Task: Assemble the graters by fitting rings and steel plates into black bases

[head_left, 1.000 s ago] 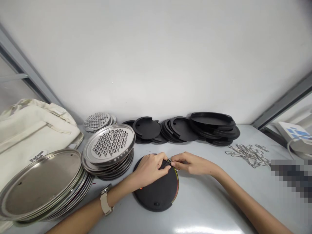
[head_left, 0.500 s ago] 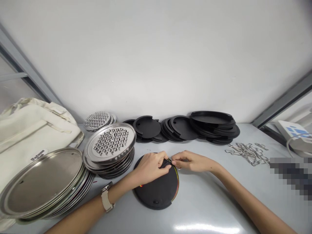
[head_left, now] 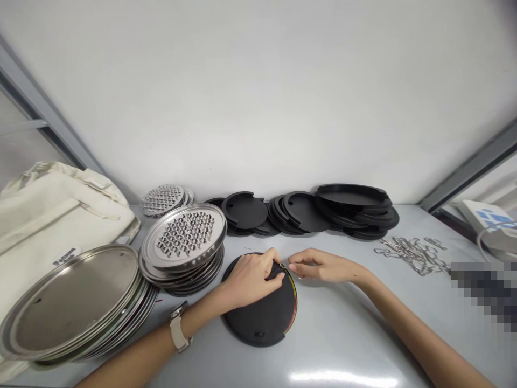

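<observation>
A round black cover (head_left: pixel 262 320), edged yellow and red along its right side, lies on the grey table (head_left: pixel 343 334). The left hand (head_left: pixel 251 277) rests across it, thumb and forefinger parted. The right hand (head_left: pixel 313 265) has thumb and forefinger nearly together beside a metal clip (head_left: pixel 282 265), too small to tell whether pinched. Round graters (head_left: pixel 186 237) are stacked leftward.

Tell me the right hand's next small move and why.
Probably bring the right hand onto the small shiny piece at the edge of the black disc: that hand sits just beside the piece, while the left hand rests on the disc.
</observation>
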{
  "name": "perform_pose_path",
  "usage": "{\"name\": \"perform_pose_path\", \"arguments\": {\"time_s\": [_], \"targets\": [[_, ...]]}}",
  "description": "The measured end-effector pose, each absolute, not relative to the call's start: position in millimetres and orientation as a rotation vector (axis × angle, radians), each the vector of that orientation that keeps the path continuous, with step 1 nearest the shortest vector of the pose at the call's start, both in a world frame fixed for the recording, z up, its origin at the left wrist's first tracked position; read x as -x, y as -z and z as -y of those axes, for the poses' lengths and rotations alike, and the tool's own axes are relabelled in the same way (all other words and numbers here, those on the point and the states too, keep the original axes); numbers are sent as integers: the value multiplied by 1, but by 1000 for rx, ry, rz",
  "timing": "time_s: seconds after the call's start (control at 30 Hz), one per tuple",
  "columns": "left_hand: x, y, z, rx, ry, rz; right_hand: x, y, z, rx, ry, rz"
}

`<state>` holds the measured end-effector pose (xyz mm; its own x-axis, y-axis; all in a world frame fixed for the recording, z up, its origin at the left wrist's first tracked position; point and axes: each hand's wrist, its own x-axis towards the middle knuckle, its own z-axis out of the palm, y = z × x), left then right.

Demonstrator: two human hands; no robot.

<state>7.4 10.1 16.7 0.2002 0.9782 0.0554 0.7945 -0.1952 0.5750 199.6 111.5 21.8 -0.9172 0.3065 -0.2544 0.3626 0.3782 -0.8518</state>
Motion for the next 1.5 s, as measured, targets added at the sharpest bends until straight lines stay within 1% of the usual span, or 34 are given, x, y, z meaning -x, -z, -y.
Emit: {"name": "perform_pose_path", "arguments": {"time_s": [0.23,0.63,0.93,1.5], "targets": [[-8,-20,-9,-2085,-551,-1661,-196,-15,-107,-626,1529,-2651],[-8,-19,-9,-2127,-504,-1654,-195,-13,-103,-675,1442,-2717],[-8,-19,-8,-2140,-483,-1659,-195,-17,-103,-627,1399,-2741],[-8,-14,-10,-2117,-564,-1664,-196,-14,-105,-581,1399,-2735]]}}
